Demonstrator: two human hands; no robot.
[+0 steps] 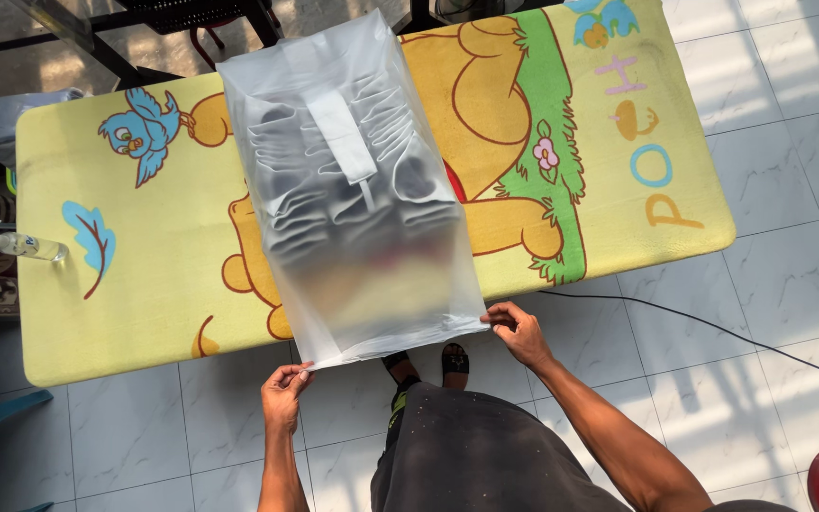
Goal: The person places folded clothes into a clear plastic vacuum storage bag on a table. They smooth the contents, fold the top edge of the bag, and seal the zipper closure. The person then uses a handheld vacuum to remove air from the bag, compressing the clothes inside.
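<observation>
a home laundry or ironing corner: a cartoon-printed padded table [144, 284] stands on white tiled floor [779, 284], a spray bottle [11, 244] at its edge.

Both bare forearms reach forward from the near edge of the view, the left one rising almost straight up the picture and the right one slanting in from the lower right toward the centre. The left hand [285, 391] sits nearer and to the left, wrist straight, its fingers curled inward with thumb and fingertips pinched together at its far end. The right hand [518, 331] lies farther out and to the right, knuckles up, wrist bent slightly leftward, thumb and forefinger closed in a pinch pointing left
</observation>
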